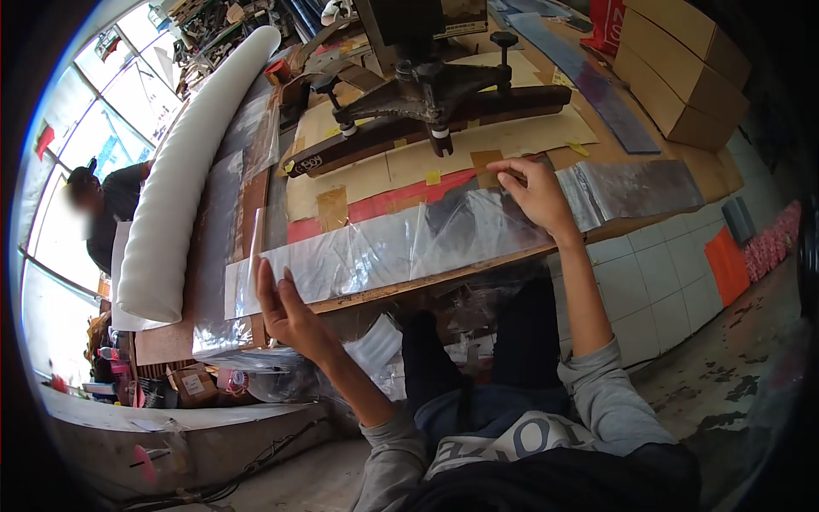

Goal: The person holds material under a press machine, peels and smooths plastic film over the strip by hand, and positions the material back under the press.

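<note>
the left hand [294,316] is raised at the left end of a long clear plastic strip [358,263], its fingers pointing up with a gap between two of the tips; a thin, glossy edge of film stands upright beside them, and whether they pinch it i cannot tell. the right hand [539,200] is over the far edge of the strip, farther right, index finger and thumb curved towards each other near a piece of brown tape [487,162]; whether film is caught between them i cannot tell either. the strip lies along the near edge of the wooden table [725,177], creased and shiny. just beyond it are a red sheet [309,229], another piece of brown tape at the left [333,209] and tan board [375,175]. over the board is a dark metal clamp [426,94] with a long bar [367,149]. a thick white roll [192,179] lies at the left, with another person [119,200] past it, and cardboard boxes [678,77] are stacked at the far right
</note>
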### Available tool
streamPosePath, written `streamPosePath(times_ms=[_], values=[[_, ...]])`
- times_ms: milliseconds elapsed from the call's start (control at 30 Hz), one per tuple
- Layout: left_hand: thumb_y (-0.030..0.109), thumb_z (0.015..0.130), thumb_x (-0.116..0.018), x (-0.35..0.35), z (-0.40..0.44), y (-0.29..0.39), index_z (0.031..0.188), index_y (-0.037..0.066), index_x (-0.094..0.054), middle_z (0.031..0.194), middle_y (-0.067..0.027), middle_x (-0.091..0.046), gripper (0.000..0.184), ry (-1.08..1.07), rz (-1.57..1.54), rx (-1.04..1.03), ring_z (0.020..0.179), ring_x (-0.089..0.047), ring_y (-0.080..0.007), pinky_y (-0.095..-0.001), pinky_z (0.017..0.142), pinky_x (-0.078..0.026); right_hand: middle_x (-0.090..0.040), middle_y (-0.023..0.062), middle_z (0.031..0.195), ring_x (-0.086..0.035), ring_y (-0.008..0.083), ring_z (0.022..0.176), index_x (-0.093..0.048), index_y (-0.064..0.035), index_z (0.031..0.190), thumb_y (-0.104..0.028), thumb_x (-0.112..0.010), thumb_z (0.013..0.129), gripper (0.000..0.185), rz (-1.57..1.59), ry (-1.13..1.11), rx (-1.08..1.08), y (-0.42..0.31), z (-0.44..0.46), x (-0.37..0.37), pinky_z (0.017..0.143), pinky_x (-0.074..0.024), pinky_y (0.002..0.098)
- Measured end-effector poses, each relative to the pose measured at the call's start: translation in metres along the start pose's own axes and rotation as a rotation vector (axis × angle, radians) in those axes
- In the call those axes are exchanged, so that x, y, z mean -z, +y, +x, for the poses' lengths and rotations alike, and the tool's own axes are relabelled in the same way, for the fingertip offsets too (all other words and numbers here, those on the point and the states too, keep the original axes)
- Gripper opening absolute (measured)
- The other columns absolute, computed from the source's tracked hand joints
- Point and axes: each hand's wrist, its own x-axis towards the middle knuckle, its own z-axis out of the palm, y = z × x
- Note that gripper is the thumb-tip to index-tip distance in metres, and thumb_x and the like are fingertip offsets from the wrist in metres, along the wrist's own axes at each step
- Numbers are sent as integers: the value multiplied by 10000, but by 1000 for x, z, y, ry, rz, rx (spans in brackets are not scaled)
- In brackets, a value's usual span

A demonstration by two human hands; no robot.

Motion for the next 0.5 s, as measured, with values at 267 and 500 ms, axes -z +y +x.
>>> streamPosePath(times_ms=[267,500], values=[[-60,908,-473,16,23,7,1350,-39,-419,1373,-130,-470,445,16,-431,-18,1289,-436,-199,-414,1108,-346,-657,136,1062,-614,297,984,-639,2,1089,37,-539,815,294,-148,-332,410,-28,29,-20,875,-475,362],[-148,866,-458,36,36,-23,1300,-18,-486,1312,-87,-511,454,-161,-865,45,1217,-476,-168,-418,1088,-372,-667,166,877,-645,274,832,-664,-1,1007,68,-517,654,389,-77,-752,354,-46,62,-55,755,-502,365]])
